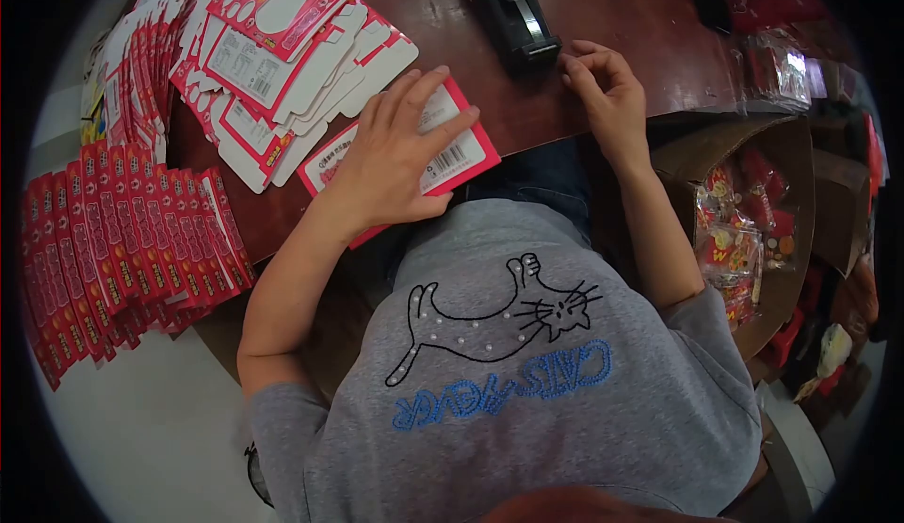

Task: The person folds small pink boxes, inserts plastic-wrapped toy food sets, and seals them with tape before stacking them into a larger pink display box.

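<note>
A grey short-sleeved T-shirt (621, 429) fills the lower centre of the frame, bearing a black-outlined cat (556, 316) dotted with pearly beads (461, 338) and blue lettering (568, 370), with dark blue trousers (537, 179) showing mid-frame.

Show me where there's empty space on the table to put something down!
The biggest bare patch of table is between the dispenser and the shiny packets, beyond the right hand. A narrower one lies between the dispenser and the flat boxes. The left is crowded: flat boxes, red boxes, and the box under the left hand.

Carton (468, 158) left of tape dispenser (513, 29), packets (739, 250) in box (791, 158)
</note>
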Available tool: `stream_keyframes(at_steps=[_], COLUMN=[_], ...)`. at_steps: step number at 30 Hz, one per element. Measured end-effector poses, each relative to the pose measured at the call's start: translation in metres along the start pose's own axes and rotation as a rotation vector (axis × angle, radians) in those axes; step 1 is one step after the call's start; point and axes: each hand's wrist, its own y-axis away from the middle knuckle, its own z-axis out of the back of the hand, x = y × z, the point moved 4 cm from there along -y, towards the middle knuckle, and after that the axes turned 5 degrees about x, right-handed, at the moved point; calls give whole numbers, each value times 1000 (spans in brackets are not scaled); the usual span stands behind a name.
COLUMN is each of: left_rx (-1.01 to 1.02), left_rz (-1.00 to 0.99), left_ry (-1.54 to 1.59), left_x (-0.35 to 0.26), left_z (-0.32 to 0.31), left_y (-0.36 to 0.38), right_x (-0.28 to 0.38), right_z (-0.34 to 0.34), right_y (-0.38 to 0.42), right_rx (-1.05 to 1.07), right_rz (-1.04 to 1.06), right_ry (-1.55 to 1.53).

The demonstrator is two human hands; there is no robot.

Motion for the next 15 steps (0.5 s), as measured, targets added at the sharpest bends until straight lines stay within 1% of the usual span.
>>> stream_keyframes(at_steps=[1, 2, 3, 5, 6, 8, 9, 10, 11, 12, 14, 15], left_rx=[75, 85, 80, 84, 96, 107, 90, 72, 73, 83, 93, 116], left_rz=[-66, -52, -80, -107, -118, -128, -102, -74, -68, -80, -89, -97], left_ry=[-38, -31, -63, -91, -75, -58, 0, 58, 59, 26, -4, -5], left_x=[0, 3, 4, 7, 9, 12, 15, 18, 19, 17, 17, 18], left_z=[-4, -5, -2, -1, -2, -5, -6, -6, -6, -4, -3, -4], left_y=[5, 10, 14, 18, 18, 18, 18, 18, 19, 17, 17, 17], right_x=[16, 30, 39, 51, 56, 66, 68, 72, 73, 70, 67, 64], right_z=[0, -1, -2, -22, -27, -49, -56, -65, -72, -74, -80, -82], right_y=[7, 16, 21, 29, 27, 25, 21, 19, 17, 13, 8, 8], right_rx=[60, 116, 123, 461, 463, 815, 818, 877, 936, 941, 977, 981], right_rz=[-1, -9, -18, -103, -110, 49, 48, 111, 176, 176, 261, 259], right_ry=[-46, -95, -100, -140, -143, 194, 192, 254, 315, 312, 416, 415])
